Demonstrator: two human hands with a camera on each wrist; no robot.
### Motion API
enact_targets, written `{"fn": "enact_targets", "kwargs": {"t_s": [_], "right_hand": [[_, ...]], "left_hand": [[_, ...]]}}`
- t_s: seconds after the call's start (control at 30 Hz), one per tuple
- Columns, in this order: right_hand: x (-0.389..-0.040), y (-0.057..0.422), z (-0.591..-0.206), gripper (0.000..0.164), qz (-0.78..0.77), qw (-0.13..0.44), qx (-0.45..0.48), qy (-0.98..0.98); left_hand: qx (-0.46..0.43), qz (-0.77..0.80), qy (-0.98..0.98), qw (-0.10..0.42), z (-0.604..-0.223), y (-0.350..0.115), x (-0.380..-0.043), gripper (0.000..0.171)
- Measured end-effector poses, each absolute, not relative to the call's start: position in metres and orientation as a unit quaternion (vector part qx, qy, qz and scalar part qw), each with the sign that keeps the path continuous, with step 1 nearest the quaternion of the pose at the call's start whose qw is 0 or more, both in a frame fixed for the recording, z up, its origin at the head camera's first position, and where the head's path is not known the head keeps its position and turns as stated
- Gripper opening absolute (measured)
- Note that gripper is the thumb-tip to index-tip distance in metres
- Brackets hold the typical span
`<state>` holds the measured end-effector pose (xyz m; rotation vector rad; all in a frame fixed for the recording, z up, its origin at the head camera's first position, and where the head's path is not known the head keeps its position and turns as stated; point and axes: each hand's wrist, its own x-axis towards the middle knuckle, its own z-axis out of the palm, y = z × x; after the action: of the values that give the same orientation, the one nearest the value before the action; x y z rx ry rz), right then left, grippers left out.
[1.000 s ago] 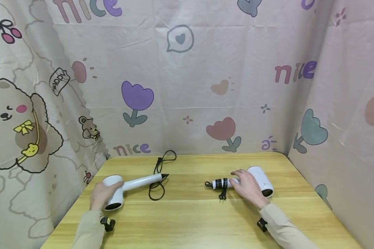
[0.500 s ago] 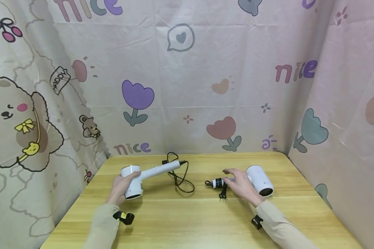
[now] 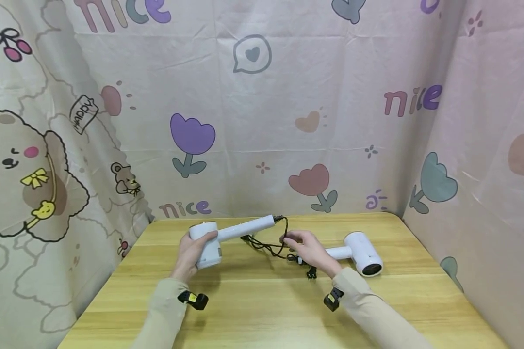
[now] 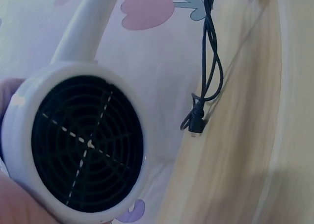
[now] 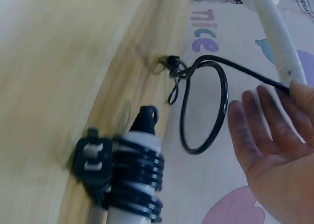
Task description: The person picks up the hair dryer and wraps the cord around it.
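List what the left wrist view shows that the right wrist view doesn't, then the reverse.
Only the left wrist view: the dark round grille of the held hair dryer.
Only the right wrist view: coils wound round the other dryer's handle, and the word "nice".
Both: the held dryer's white handle, its loose cord, the wooden tabletop and the printed curtain.

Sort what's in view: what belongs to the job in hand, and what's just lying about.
In the job:
- white hair dryer, gripped by the left hand
- its loose black cord, at the right hand

Apparently just there:
- second hair dryer, held by neither hand, cord wound round its handle
- patterned curtain
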<state>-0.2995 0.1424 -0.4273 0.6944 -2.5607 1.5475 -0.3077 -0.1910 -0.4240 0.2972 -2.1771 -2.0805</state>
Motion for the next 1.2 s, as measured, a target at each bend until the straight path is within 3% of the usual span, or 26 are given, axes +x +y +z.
{"fn": "enact_targets", "kwargs": {"t_s": [0.3,0.57,0.73,1.03,1.13,1.2], "right_hand": [[-0.308,0.126,-0.421,0.019,0.680,-0.013,0.153,-0.717],[-0.311,0.123,-0.419,0.047,0.766,-0.055,0.030,-0.640],[-0.313,0.132,-0.420,0.048,0.695,-0.124,0.082,-0.703],[-0.325,0.145,-0.429,0.091,0.638,-0.253,0.159,-0.709],[-0.325,0.143,-0.432,0.099,0.617,-0.264,0.171,-0.721],[-0.326,0.142,-0.432,0.096,0.620,-0.260,0.162,-0.723]], "left_hand": [[0.077,-0.647,-0.753,0.091,-0.427,-0.179,-0.303,0.083],[0.046,-0.657,-0.748,0.083,-0.430,-0.171,-0.301,0.081],[0.033,-0.654,-0.751,0.083,-0.429,-0.172,-0.302,0.081],[0.017,-0.665,-0.743,0.075,-0.420,-0.167,-0.303,0.082],[0.019,-0.669,-0.740,0.072,-0.422,-0.166,-0.303,0.081],[0.024,-0.666,-0.742,0.072,-0.423,-0.166,-0.304,0.080]]}}
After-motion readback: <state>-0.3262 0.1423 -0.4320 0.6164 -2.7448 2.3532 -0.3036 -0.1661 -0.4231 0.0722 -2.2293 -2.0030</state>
